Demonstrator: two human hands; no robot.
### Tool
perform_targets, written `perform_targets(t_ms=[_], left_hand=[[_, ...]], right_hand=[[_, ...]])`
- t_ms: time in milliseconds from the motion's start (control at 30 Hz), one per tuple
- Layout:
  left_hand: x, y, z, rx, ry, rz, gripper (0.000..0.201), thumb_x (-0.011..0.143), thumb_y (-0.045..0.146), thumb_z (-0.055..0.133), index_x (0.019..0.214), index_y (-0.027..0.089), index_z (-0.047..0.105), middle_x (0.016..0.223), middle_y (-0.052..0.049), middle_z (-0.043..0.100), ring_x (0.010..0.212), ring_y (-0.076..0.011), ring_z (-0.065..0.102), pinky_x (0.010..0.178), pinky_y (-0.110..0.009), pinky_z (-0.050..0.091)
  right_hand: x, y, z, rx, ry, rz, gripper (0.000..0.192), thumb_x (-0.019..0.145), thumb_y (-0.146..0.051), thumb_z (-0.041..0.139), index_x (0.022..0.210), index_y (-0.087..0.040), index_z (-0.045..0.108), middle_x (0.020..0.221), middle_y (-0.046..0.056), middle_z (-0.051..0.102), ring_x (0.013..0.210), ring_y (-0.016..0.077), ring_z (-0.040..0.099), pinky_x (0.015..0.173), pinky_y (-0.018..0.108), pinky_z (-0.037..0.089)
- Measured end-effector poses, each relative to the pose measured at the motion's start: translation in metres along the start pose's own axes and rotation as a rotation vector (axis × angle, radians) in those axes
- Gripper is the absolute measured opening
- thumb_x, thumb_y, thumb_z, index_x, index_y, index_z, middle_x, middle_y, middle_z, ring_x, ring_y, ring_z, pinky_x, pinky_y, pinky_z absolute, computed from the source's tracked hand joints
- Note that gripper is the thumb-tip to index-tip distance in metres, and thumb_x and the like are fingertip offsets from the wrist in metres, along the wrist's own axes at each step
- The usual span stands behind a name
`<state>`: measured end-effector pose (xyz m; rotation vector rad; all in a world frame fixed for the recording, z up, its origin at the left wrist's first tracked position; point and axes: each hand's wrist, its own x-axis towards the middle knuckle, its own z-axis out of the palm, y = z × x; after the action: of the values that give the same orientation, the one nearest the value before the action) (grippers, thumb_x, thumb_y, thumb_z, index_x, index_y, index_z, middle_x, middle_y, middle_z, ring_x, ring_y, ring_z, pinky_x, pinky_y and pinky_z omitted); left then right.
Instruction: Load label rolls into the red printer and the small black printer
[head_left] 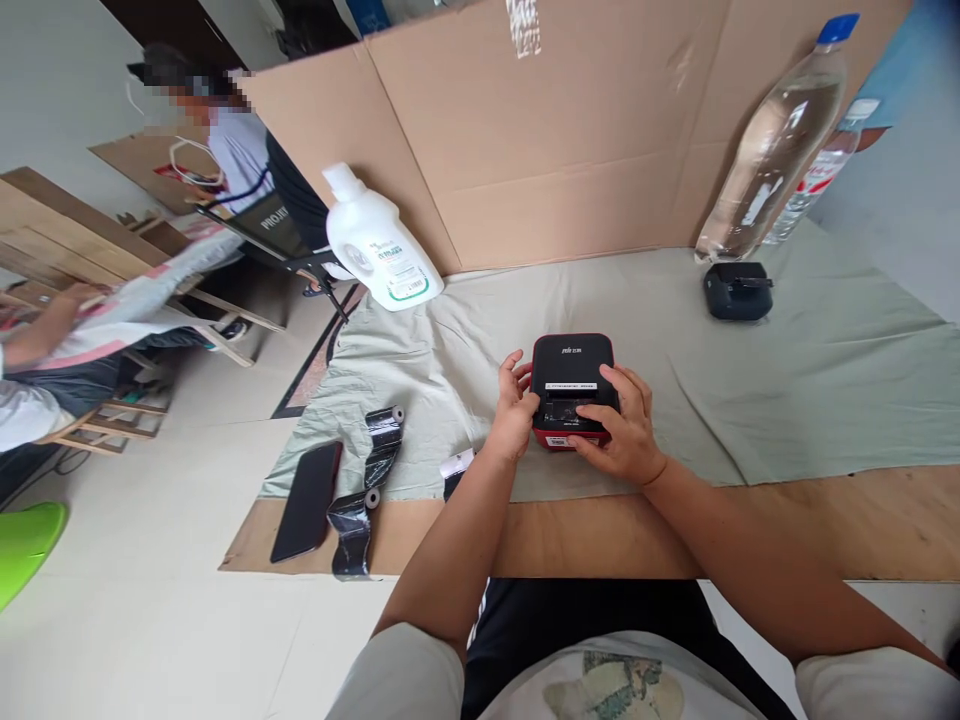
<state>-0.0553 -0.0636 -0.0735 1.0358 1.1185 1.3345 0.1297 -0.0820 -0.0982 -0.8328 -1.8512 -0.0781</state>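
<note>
A small black label printer (574,362) with a red lower edge stands on the cloth in front of me. My left hand (514,408) grips its left side, thumb at the edge and fingers partly hidden behind it. Across the right side and front lies my right hand (628,432), its index finger and thumb touching the dark front panel and lower edge. Left of my forearm are a small white roll with a black strip (457,463), a black film roll (383,445) and a second black film roll (352,530).
A phone (306,502) lies near the table's left corner. A white jug (382,240) stands by the cardboard wall (555,150). At the back right are a large water bottle (780,150), a smaller bottle (814,185) and a black case (738,291). Other people sit at left.
</note>
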Motion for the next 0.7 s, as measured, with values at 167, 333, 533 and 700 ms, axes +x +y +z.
perform_targets(t_ms=[167, 333, 533, 700], left_hand=[[-0.002, -0.001, 0.004, -0.072, 0.050, 0.000, 0.072, 0.063, 0.016, 0.055, 0.131, 0.031, 0.039, 0.123, -0.005, 0.054, 0.113, -0.0206, 0.056, 0.089, -0.033, 0.048], [-0.004, -0.002, 0.007, -0.089, 0.084, 0.005, 0.067, 0.064, 0.015, 0.055, 0.128, 0.030, 0.041, 0.119, -0.004, 0.055, 0.108, -0.0183, 0.057, 0.087, -0.031, 0.048], [-0.005, -0.006, 0.008, -0.053, 0.100, 0.010, 0.057, 0.067, 0.016, 0.052, 0.122, 0.026, 0.044, 0.127, -0.006, 0.057, 0.109, -0.0188, 0.060, 0.093, -0.035, 0.049], [-0.005, 0.004, 0.004, 0.201, 0.138, 0.045, 0.042, 0.072, 0.016, 0.048, 0.114, 0.022, 0.050, 0.125, -0.007, 0.061, 0.115, -0.0205, 0.059, 0.099, -0.037, 0.048]], right_hand=[[0.000, -0.001, 0.001, -0.040, 0.042, -0.051, 0.025, 0.078, -0.038, 0.074, 0.098, -0.025, 0.066, 0.151, 0.007, 0.040, 0.135, 0.0367, 0.042, 0.108, 0.057, 0.043], [0.000, -0.002, 0.002, -0.039, 0.057, -0.046, 0.025, 0.079, -0.039, 0.073, 0.099, -0.025, 0.065, 0.147, 0.008, 0.043, 0.134, 0.0359, 0.043, 0.106, 0.056, 0.044], [-0.004, 0.002, 0.004, -0.033, 0.050, -0.040, 0.028, 0.081, -0.043, 0.071, 0.101, -0.024, 0.064, 0.142, 0.011, 0.050, 0.133, 0.0361, 0.045, 0.105, 0.056, 0.044], [-0.007, 0.012, 0.003, 0.115, -0.025, 0.003, 0.053, 0.086, -0.060, 0.061, 0.124, -0.022, 0.056, 0.118, 0.013, 0.065, 0.115, 0.0327, 0.058, 0.101, 0.054, 0.046]])
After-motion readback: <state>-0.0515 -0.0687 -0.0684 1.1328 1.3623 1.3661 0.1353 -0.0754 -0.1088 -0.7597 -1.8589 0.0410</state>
